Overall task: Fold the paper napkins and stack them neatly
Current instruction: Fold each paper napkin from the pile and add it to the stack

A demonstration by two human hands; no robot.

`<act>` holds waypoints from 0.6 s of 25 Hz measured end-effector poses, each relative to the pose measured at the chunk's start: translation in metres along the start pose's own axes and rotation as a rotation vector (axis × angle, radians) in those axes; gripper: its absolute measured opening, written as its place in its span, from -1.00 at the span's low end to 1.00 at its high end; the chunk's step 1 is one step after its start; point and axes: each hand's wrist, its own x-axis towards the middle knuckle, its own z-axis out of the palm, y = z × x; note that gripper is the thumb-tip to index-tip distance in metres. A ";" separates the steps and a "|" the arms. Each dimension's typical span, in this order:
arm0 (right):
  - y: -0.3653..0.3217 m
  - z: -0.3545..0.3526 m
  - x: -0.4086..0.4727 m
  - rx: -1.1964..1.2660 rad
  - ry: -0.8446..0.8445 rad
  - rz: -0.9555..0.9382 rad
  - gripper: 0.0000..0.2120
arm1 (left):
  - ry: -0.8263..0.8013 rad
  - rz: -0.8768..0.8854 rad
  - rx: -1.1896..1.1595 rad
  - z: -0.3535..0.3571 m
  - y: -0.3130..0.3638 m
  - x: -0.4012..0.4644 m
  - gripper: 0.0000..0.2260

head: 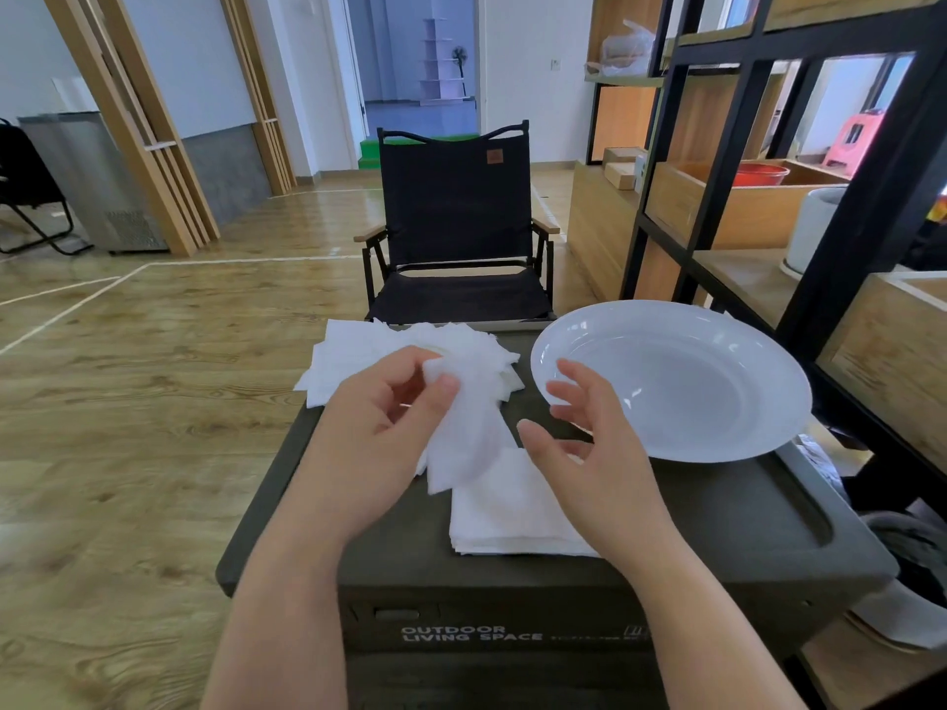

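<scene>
Wood-grain flooring with white lines fills the room, and from the head view I see a dark storage box (717, 525) serving as the table, its front printed "OUTDOOR LIVING SPACE". Behind it stands a black folding chair (453, 217); to the right rises a black-framed shelving unit (840, 207) with wooden compartments.

On the table's far left lies a loose, fanned pile of unfolded paper napkins (369, 345), some corners hanging past the table's edge. Toward the near middle rests a squared stack of folded napkins (507, 520), edges roughly aligned. A white plate (671, 379) sits at the far right of the table, empty, its rim just beside the fanned pile.

My left hand (369, 433) is raised over the table, its grip pinching one napkin (464, 438) between thumb and forefinger near the napkin's upper corner; the sheet hangs down limp, its lower edge overlapping the folded stack in this view. My right hand (589, 443) hovers just beside the hanging napkin, its grip spread, fingers curled and apart, touching nothing that I can make out. It partly covers the plate's near rim and the stack's right side.
</scene>
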 end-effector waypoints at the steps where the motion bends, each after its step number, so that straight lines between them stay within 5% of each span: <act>1: -0.003 -0.002 0.000 0.080 -0.048 0.025 -0.43 | -0.060 -0.024 -0.201 -0.002 0.008 -0.003 -0.89; 4: -0.005 -0.008 -0.003 0.290 -0.156 0.089 -0.67 | -0.114 -0.161 -0.485 -0.001 0.005 -0.003 -0.80; 7: -0.002 -0.012 -0.001 0.302 -0.106 0.201 -0.81 | -0.032 -0.340 -0.353 0.009 -0.009 0.002 -0.85; 15: 0.008 -0.021 0.001 -0.428 0.047 0.067 -0.55 | 0.019 -0.468 0.164 0.032 -0.039 0.006 -0.80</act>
